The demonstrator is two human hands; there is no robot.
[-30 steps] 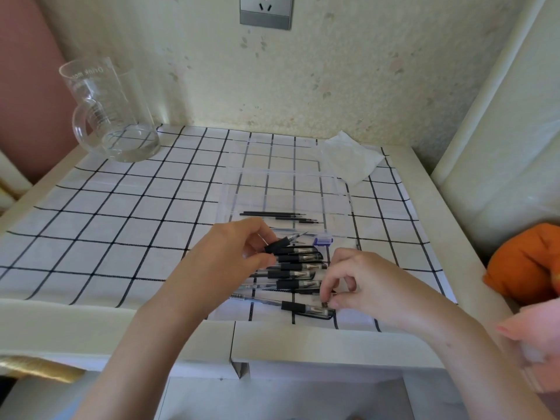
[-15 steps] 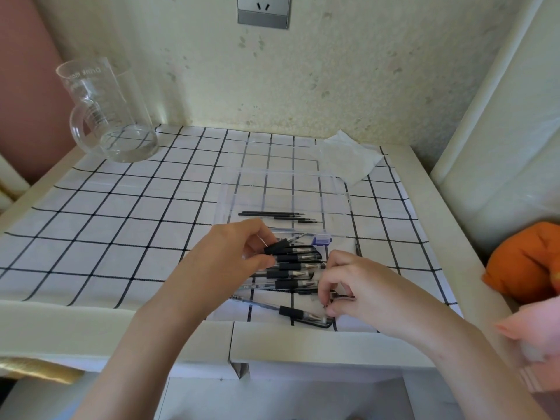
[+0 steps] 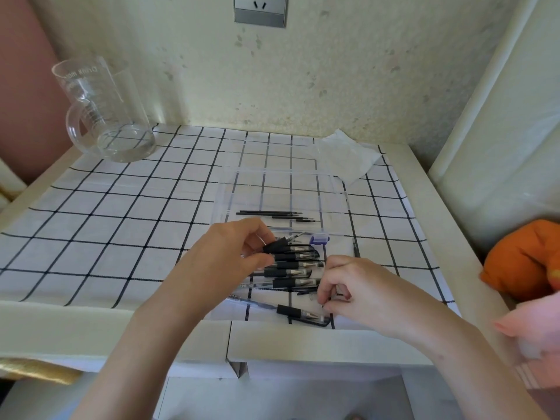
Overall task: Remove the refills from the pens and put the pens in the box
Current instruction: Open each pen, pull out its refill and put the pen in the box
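My left grip (image 3: 228, 255) pinches the held pen (image 3: 281, 244) by its black sleeve, thumb underneath and fingers curled over the top. Its point aims to the right, toward the small blue clasp (image 3: 319, 238) on the front wall of the clear box (image 3: 339, 189). Just below it, the row of pens (image 3: 295, 272) lies side by side on the checked cloth (image 3: 121, 207), between my two hands, their tips all facing right. My right grip (image 3: 360, 286) sits at the tip end of that row with its fingers curled in and the thumb and forefinger drawn together. There is something small and dark at the fingertips, but I cannot tell whether I am holding it or only touching it. Nearer to me, the lone pen (image 3: 292, 311) lies slantwise on the cloth close to the front edge of the counter (image 3: 303, 341), its tip just under my right fingers. The box stands open just beyond the pens, and a few thin black refills (image 3: 272, 214) lie inside it, along its front wall. A glass measuring jug (image 3: 103, 110) stands at the far left corner, well apart from the box, and a crumpled white tissue (image 3: 348, 159) lies behind the box to the right. An orange cushion (image 3: 521, 259) rests beside the counter on my right.
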